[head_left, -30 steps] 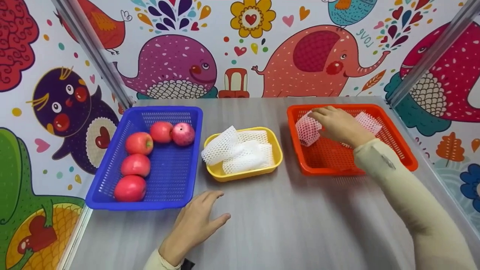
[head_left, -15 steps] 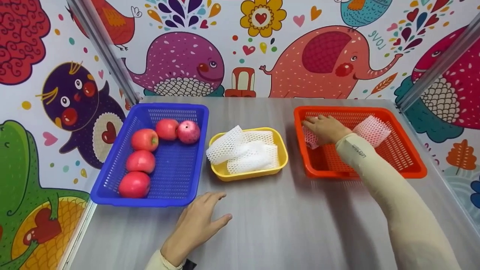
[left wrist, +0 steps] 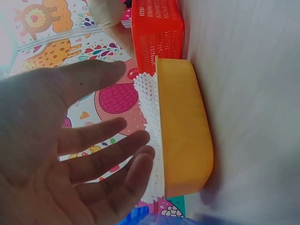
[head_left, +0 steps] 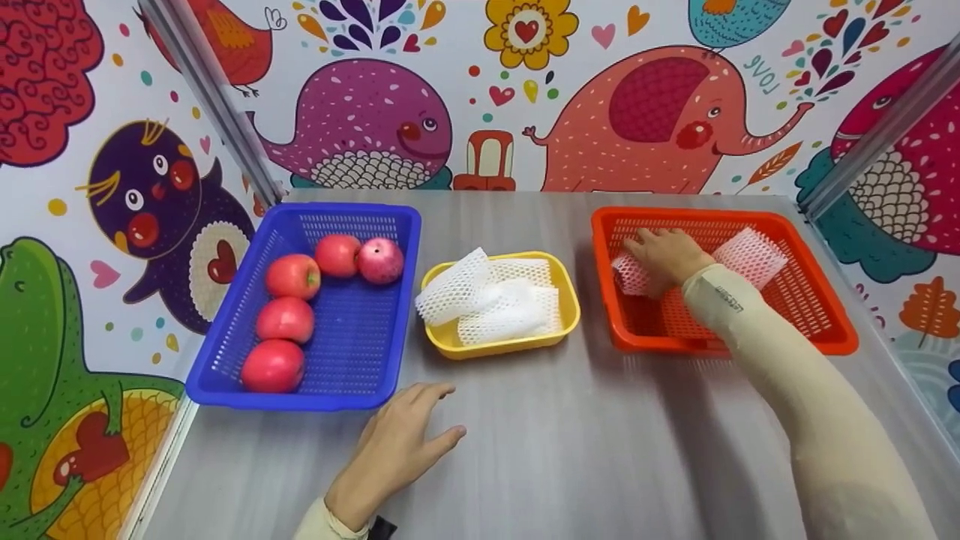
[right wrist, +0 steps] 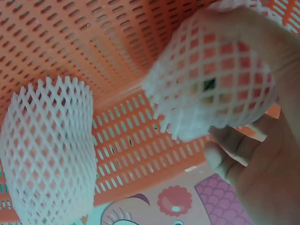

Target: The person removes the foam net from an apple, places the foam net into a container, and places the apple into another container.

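Observation:
In the head view my right hand (head_left: 670, 259) reaches into the red basket (head_left: 705, 213) and grips an apple in a white foam net (head_left: 631, 276) at its left side. The right wrist view shows the thumb over this netted apple (right wrist: 225, 79) and the fingers curled below it. A second netted apple (head_left: 750, 259) lies farther right in the same basket. My left hand (head_left: 397, 439), fingers spread and relaxed, holds nothing. It hovers by the near right corner of the blue basket (head_left: 349, 337), facing the yellow basket (left wrist: 185, 126) in the left wrist view.
Several bare red apples (head_left: 285, 320) line the left and far sides of the blue basket. White foam nets (head_left: 510, 311) lie in the yellow basket between the two larger ones, one hanging over its left rim. Printed walls (head_left: 495, 97) close off the table's back and sides.
My right hand has moved the netted apple lower into the red basket, first left, then slightly right. The view has shifted a little. My left hand has hardly moved.

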`<action>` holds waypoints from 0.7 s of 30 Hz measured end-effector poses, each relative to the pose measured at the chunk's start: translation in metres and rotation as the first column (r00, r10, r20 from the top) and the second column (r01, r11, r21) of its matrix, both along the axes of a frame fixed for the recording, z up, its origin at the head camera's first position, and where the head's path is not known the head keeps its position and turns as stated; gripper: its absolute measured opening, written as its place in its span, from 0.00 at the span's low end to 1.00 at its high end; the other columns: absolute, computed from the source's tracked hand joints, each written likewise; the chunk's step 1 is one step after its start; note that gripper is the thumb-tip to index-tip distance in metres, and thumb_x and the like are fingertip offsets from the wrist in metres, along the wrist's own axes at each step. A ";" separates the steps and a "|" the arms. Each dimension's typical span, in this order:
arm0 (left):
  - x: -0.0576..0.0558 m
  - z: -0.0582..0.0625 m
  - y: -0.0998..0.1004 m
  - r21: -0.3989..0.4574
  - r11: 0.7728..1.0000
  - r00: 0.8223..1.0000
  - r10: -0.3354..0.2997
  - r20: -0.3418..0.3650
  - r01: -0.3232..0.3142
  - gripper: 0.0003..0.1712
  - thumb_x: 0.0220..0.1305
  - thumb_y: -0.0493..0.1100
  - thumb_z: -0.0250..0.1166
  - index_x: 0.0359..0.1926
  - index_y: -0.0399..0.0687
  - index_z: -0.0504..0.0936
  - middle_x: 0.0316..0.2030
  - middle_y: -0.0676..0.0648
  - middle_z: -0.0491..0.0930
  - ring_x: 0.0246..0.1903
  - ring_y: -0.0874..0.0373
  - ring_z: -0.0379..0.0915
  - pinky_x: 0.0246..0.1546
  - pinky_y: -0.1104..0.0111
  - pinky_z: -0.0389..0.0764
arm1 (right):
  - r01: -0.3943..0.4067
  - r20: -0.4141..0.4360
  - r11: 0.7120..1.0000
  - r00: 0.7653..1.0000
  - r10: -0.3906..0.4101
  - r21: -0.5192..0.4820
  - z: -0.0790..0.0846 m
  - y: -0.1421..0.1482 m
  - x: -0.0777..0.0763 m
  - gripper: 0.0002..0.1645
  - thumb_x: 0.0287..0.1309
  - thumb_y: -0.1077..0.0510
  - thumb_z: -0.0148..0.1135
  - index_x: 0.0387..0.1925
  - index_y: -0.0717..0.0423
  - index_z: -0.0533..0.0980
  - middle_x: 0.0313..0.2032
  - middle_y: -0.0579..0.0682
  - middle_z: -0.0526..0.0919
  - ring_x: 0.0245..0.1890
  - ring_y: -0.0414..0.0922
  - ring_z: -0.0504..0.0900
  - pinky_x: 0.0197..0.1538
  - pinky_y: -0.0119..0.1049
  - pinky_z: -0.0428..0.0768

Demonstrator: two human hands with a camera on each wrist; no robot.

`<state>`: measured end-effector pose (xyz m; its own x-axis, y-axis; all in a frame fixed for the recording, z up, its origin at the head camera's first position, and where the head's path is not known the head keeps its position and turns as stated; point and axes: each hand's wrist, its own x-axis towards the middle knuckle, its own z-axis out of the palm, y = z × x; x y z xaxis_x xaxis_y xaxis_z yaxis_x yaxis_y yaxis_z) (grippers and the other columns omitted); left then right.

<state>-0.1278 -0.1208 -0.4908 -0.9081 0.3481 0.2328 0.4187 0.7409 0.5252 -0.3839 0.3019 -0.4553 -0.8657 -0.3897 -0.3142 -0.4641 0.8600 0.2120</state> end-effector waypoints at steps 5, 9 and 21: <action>-0.001 -0.001 0.001 -0.002 1.000 1.000 -0.001 -0.003 0.001 0.28 0.56 0.52 0.76 0.55 0.44 0.81 0.46 0.49 0.83 0.47 0.52 0.79 0.47 0.54 0.79 | -0.022 -0.091 1.000 0.996 0.022 0.001 0.021 0.004 0.012 0.57 0.35 0.45 0.82 0.67 0.59 0.68 0.60 0.68 0.73 0.59 0.69 0.65 0.64 0.67 0.61; -0.002 -0.002 0.001 0.000 1.000 1.000 -0.010 0.014 0.010 0.28 0.56 0.52 0.76 0.55 0.44 0.81 0.46 0.49 0.83 0.47 0.52 0.79 0.47 0.54 0.79 | -0.039 -0.157 0.998 0.987 0.031 -0.046 0.041 0.005 0.024 0.54 0.37 0.40 0.80 0.66 0.58 0.70 0.55 0.67 0.76 0.54 0.67 0.63 0.58 0.66 0.60; -0.004 0.000 0.005 0.007 0.999 0.997 -0.038 0.062 0.038 0.28 0.58 0.52 0.75 0.55 0.44 0.81 0.47 0.48 0.83 0.47 0.53 0.78 0.49 0.53 0.78 | -0.047 -0.149 0.909 0.989 -0.017 -0.414 0.076 -0.011 0.090 0.55 0.41 0.47 0.81 0.68 0.51 0.62 0.48 0.58 0.68 0.47 0.54 0.72 0.46 0.53 0.82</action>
<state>-0.1321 -0.1156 -0.4911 -0.9071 0.3814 0.1781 0.4126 0.7220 0.5555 -0.2935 0.2904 -0.3797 -0.8823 -0.4706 0.0081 -0.4691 0.8778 -0.0970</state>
